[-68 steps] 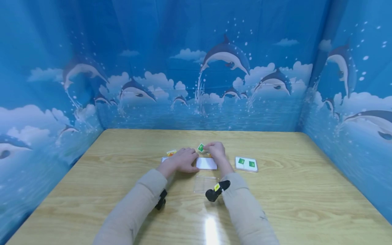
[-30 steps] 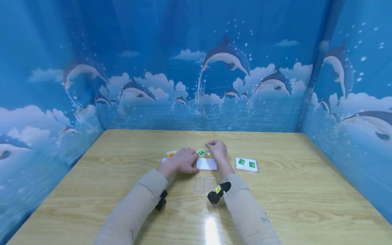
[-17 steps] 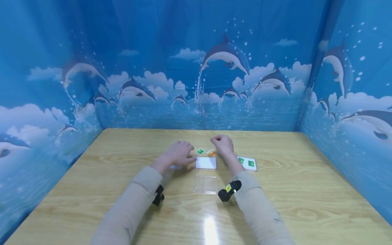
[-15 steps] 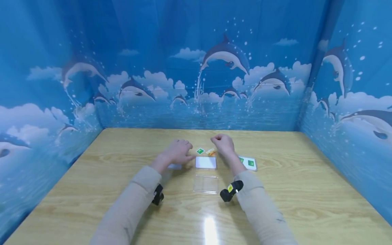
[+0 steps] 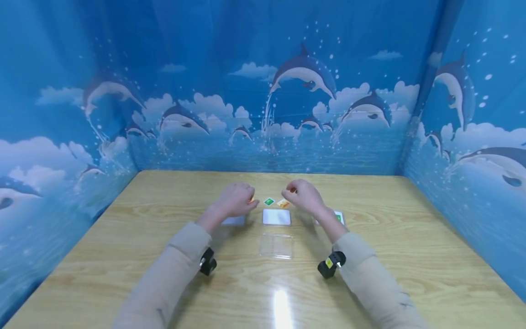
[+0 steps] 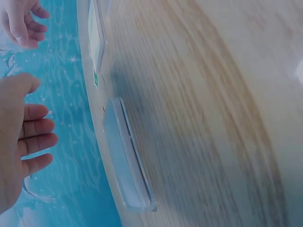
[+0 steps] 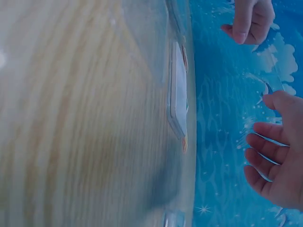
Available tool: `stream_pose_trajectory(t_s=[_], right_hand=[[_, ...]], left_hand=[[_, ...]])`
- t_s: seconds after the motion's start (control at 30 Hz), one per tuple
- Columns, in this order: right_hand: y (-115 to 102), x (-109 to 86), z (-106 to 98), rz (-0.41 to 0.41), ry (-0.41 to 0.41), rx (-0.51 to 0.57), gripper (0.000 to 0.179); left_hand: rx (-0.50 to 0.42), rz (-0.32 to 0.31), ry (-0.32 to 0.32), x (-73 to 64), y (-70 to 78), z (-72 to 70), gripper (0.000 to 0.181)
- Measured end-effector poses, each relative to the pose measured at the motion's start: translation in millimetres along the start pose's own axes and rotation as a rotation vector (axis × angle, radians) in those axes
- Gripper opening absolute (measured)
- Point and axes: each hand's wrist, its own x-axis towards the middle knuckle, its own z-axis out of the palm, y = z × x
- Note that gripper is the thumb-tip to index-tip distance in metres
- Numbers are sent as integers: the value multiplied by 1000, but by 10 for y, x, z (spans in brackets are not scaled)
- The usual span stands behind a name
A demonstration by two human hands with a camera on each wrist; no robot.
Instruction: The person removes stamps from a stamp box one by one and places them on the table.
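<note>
My left hand (image 5: 235,201) hovers above the left clear case (image 5: 233,221). Its fingers are loosely bent with nothing between them in the left wrist view. Past its fingertips shows a bit of an orange card (image 5: 251,200), mostly hidden. A small green card (image 5: 269,201) and an orange-and-white card (image 5: 283,204) lie behind the middle case (image 5: 276,217), which has a white top. To their right, my right hand (image 5: 306,196) is raised off the table, its relaxed fingers (image 7: 265,146) holding nothing. It partly covers the right case (image 5: 340,217) with green pictures.
A clear plastic lid or tray (image 5: 276,246) lies in front of the middle case. The wooden table (image 5: 390,256) ends at a blue dolphin-print curtain (image 5: 230,151) at the back and sides.
My right hand let go of the green card, which now lies flat, and moved right with its fingers loosening. My left hand rose off the cases and drew left and back.
</note>
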Motion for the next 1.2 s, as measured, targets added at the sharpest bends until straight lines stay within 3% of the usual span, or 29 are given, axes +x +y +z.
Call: stream_pose_trajectory(t_s=[0.2,0.4,0.6,0.77,1.0,1.2], right_hand=[[-18,-141,-47,-194,1,-235,45],[-18,-323,-65,-324,-30,-356,58],[-23,-495,-82,-371,-52,-397,63],[-26,-616,-76,-415,-80,-487,73],[-40,-737,-33,-400,-157,-561,81],[-72,-809,28,-394,-242,-572,86]], left_hand=[[34,19,69,-47,48,-55,27],[102,42,62,-140,154,-96,33],[105,106,59,-234,298,-96,37],[155,177,114,-331,407,-92,45],[226,220,143,-462,499,-24,60],[239,259,104,-526,523,52,65]])
